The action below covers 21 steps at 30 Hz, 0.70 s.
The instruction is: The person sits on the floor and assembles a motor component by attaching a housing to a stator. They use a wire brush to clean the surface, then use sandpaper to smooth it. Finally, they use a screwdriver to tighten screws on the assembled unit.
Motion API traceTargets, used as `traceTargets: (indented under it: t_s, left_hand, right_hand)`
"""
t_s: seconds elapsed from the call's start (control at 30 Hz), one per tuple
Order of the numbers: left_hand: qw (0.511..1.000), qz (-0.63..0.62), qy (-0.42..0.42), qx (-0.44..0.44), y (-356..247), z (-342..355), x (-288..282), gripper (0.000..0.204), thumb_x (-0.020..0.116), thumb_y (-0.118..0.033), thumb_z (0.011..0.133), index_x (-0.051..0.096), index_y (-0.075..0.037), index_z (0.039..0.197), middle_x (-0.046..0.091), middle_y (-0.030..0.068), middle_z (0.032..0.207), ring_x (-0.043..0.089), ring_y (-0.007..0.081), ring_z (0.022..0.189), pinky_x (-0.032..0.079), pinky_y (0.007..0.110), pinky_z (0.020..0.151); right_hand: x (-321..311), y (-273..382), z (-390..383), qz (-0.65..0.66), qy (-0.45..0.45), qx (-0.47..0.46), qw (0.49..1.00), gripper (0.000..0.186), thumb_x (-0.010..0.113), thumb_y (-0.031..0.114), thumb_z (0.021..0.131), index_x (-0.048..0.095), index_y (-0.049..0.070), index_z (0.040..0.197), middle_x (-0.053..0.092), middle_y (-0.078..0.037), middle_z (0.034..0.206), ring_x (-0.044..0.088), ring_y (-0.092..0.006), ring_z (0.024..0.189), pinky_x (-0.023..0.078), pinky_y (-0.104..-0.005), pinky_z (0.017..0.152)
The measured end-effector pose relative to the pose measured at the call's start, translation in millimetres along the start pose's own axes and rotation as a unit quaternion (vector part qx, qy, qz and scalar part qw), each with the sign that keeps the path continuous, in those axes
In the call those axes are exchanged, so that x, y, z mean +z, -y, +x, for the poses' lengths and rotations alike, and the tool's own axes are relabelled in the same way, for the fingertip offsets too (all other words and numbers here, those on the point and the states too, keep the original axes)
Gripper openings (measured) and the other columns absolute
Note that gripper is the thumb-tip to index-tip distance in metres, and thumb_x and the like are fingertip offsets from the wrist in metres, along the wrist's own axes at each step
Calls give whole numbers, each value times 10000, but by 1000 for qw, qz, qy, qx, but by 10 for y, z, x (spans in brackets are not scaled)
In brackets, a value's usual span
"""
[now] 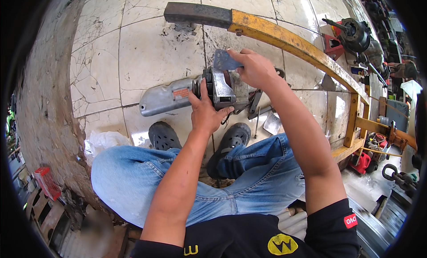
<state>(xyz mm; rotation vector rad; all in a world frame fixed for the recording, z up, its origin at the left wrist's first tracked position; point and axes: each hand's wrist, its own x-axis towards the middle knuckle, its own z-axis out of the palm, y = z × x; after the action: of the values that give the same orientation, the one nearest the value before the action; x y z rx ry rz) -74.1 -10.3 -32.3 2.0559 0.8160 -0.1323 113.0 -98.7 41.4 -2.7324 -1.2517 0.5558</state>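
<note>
On the tiled floor between my feet lies a ribbed silver-and-black metal motor unit (221,87), round-bodied like an alternator. My left hand (207,110) grips its near side, with fingers spread to the left and the thumb on the right. Behind and left of it extends a long grey metal cover (165,98) with an orange label. In my right hand (257,68) a flat blue-grey rectangular piece (226,60), perhaps folded sandpaper, is pinched just above the unit's far side. Whether that piece touches the unit, I cannot tell.
A yellow-and-black steel beam (284,33) arches across the far side and down the right. Loose metal parts (272,123) lie right of the unit. A black round mechanical part (355,35) rests at far right. A white plastic bag (106,140) sits by my left knee.
</note>
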Motion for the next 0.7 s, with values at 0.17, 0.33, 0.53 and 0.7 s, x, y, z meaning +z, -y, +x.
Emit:
traceTargets:
  t_s: [0.17, 0.33, 0.53, 0.7]
  left_hand:
    - [1000, -5, 4, -1, -20, -28, -10, 1276, 900, -468, 619, 111, -158, 1573, 135, 343, 1494, 420, 508, 1304, 428, 457, 1053]
    - [1000, -4, -9, 6, -24, -25, -14, 1270, 900, -462, 620, 118, -153, 1572, 136, 343, 1491, 424, 509, 1297, 433, 458, 1048]
    - [1000, -16, 0, 11, -27, -24, -25, 1263, 895, -470, 624, 122, -148, 1570, 176, 326, 1464, 428, 508, 1285, 439, 460, 1037]
    - [1000, -23, -2, 12, -21, -33, -29, 1265, 896, -466, 621, 122, -149, 1570, 196, 312, 1446, 418, 508, 1287, 441, 467, 1034]
  right_hand:
    - [-68, -98, -32, -20, 33, 30, 999, 560, 633, 128, 839, 522, 219, 1380, 628, -82, 1127, 624, -297, 1080, 524, -434, 846]
    - [-141, -51, 14, -22, 32, 38, 999, 606, 634, 118, 833, 502, 230, 1414, 622, -91, 1148, 625, -308, 1077, 522, -427, 855]
    - [-169, -26, -107, 12, 62, 26, 998, 550, 589, 126, 861, 577, 326, 1373, 601, -147, 1023, 625, -346, 974, 508, -445, 821]
    - [-180, 35, -92, -24, 65, 10, 998, 494, 580, 134, 864, 636, 355, 1302, 593, -135, 993, 643, -337, 895, 520, -441, 770]
